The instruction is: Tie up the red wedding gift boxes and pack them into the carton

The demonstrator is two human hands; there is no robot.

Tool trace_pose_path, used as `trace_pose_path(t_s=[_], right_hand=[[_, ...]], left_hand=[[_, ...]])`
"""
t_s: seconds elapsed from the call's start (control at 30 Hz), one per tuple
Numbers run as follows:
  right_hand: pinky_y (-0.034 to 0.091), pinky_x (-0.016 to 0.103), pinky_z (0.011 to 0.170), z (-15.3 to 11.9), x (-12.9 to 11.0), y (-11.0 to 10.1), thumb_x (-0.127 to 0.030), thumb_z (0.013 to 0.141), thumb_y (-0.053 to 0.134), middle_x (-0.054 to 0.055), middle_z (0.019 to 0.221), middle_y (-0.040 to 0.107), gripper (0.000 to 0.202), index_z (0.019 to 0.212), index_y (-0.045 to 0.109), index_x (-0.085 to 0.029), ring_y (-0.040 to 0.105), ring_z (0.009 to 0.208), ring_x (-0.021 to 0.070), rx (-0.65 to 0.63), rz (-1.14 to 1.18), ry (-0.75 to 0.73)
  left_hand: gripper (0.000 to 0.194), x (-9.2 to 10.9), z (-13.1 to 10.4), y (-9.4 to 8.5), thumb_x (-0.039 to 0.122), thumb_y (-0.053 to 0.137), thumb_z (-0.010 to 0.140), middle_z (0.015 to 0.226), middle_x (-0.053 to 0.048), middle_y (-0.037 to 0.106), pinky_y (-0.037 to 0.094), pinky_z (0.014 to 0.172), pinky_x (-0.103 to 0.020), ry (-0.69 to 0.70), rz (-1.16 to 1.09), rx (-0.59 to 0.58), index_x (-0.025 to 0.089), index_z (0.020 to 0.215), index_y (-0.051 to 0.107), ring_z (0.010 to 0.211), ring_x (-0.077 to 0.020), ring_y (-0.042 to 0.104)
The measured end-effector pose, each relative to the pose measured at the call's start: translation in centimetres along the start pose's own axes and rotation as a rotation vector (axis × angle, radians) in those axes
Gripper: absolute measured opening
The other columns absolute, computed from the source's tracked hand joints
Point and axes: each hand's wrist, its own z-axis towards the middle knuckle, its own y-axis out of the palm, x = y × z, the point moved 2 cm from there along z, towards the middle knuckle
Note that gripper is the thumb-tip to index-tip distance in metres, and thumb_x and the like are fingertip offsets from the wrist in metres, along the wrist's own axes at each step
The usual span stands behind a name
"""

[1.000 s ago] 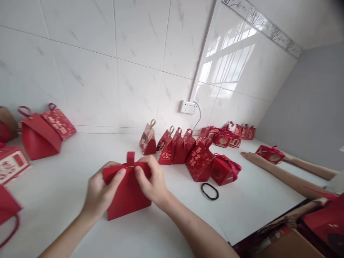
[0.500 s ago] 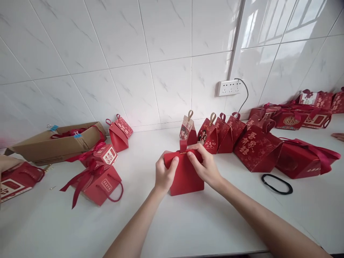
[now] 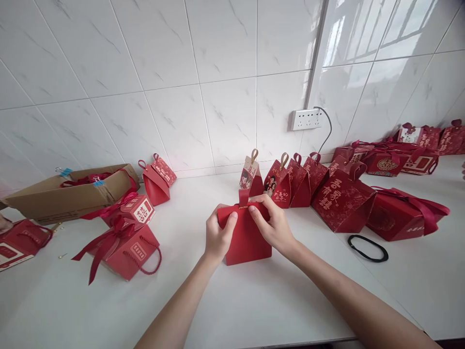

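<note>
A plain red gift box with a ribbon loop at its top stands upright on the white table in front of me. My left hand grips its upper left corner, thumb on the near face. At the upper right, my right hand is closed on the top edge, its thumb beside the loop's base. The fingers behind the box are hidden. Just beyond it stand a cream-fronted box and a red box with printed figures.
On the left are a cardboard box with red ribbon inside and a bow-tied box with a rope handle. A black loop lies right, near large red boxes. Another person's hand touches a box at far left.
The view has shifted slightly, so everything sits a little further left. Both hands keep their hold on the red box, with almost no change in their grip.
</note>
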Motion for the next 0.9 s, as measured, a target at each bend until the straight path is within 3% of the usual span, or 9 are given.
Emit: trace_pose_path(t_s=[0.9], right_hand=[[0.043, 0.026, 0.068, 0.0, 0.3, 1.0, -0.019, 0.090, 0.042, 0.001, 0.078, 0.054, 0.009, 0.084, 0.048, -0.021, 0.053, 0.073, 0.0139, 0.014, 0.067, 0.009]], left_hand=[[0.028, -0.2, 0.1, -0.5, 0.044, 0.054, 0.079, 0.068, -0.001, 0.053, 0.044, 0.056, -0.022, -0.082, -0.003, -0.020, 0.017, 0.073, 0.054, 0.061, -0.0139, 0.052]])
